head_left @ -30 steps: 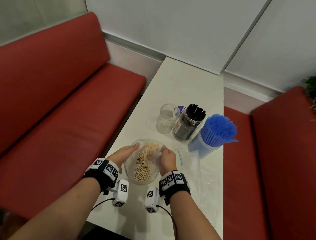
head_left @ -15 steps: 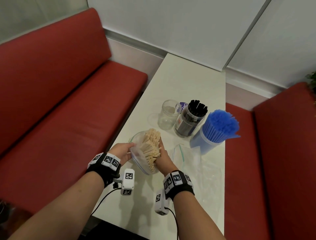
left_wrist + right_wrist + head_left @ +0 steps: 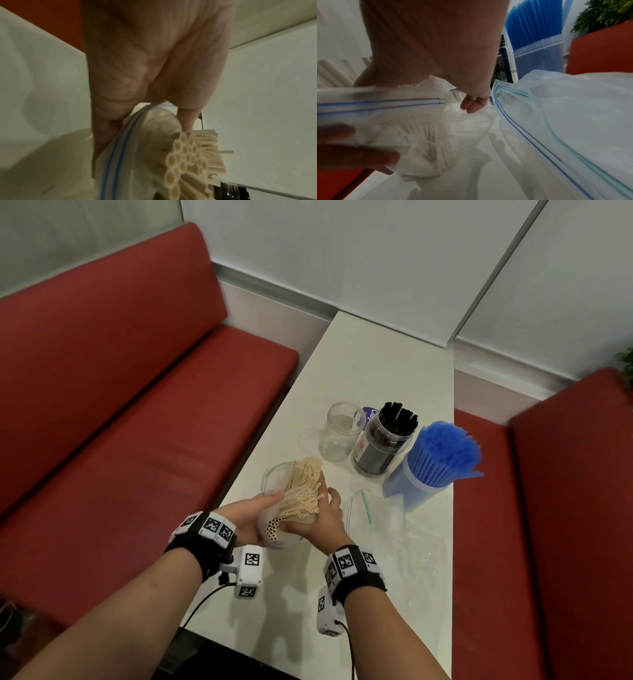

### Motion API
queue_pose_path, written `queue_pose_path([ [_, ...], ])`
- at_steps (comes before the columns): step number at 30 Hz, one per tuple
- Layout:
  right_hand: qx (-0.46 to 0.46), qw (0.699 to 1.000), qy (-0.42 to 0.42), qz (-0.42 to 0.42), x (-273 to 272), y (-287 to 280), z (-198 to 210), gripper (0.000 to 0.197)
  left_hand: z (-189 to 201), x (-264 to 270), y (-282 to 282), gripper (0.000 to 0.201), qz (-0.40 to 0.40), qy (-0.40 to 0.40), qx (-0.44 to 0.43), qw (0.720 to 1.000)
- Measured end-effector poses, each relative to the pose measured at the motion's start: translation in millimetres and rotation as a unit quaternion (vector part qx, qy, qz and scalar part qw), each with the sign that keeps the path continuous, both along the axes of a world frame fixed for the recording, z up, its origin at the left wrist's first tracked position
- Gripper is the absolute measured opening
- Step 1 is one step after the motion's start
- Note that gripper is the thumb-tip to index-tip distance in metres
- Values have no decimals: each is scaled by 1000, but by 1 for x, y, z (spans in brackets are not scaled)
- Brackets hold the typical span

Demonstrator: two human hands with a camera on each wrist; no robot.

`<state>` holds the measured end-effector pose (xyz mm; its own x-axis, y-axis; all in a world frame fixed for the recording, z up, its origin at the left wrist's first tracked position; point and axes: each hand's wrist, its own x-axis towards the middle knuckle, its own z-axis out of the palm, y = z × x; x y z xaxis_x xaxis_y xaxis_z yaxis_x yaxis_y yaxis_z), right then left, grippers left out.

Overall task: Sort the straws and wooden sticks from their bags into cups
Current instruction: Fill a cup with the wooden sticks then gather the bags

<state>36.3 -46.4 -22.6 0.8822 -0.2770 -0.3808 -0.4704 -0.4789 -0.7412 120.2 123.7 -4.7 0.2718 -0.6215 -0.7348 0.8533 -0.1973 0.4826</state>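
Observation:
A bundle of cream straws (image 3: 305,491) stands tilted above the white table (image 3: 376,364), half inside a clear zip bag (image 3: 274,474). My left hand (image 3: 260,511) grips the bag's open zip edge (image 3: 120,148) from the left, its thumb against the straw ends (image 3: 185,155). On the bundle's right side my right hand (image 3: 325,508) wraps round the straws, with bag plastic (image 3: 419,121) under the palm and its fingertips (image 3: 472,105) curled in. An empty clear jar (image 3: 339,436) stands just beyond the bundle.
Right of the empty jar stand a jar of black straws (image 3: 383,446) and a cup of blue straws (image 3: 431,470). Empty zip bags (image 3: 394,529) lie on the table beside my right hand. Red benches (image 3: 137,422) flank the narrow table.
The bundle lay flat in its bag on the table a second ago. Both hands have raised it and tipped it up, and more of the straws now stick out of the bag's mouth.

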Motion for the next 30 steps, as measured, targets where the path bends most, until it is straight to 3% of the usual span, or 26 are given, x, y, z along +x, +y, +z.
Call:
queue_pose_path([
  [2, -57, 998, -10, 26, 1, 1, 5, 138, -1, -4, 0, 45, 62, -15, 14, 998],
  [5, -19, 997, -68, 42, 3, 3, 13, 124, -2, -7, 0, 42, 104, -57, 32, 992],
  [11, 4, 996, -86, 39, 2, 12, 15, 68, -9, 0, -11, 49, 186, -164, 159, 956],
  [16, 7, 997, -61, 46, -4, 11, -1, 41, -13, 0, -6, 50, 160, -151, 177, 959],
  [19, 12, 997, -72, 29, -4, 9, -4, 27, -9, 5, -2, 52, 88, -273, 257, 923],
  [21, -13, 997, -76, 20, 0, 8, -3, 22, -4, 10, -1, 50, 68, -345, 291, 890],
  [22, -33, 997, -68, 26, 2, 8, -2, 25, -1, 13, -2, 48, 65, -358, 286, 886],
  [25, -98, 992, -57, 49, 8, 11, 4, 36, 0, 24, -2, 37, 78, -352, 253, 898],
  [30, -262, 955, -131, 35, 19, 18, 14, 37, 9, 44, -4, 24, 81, -311, 239, 916],
])
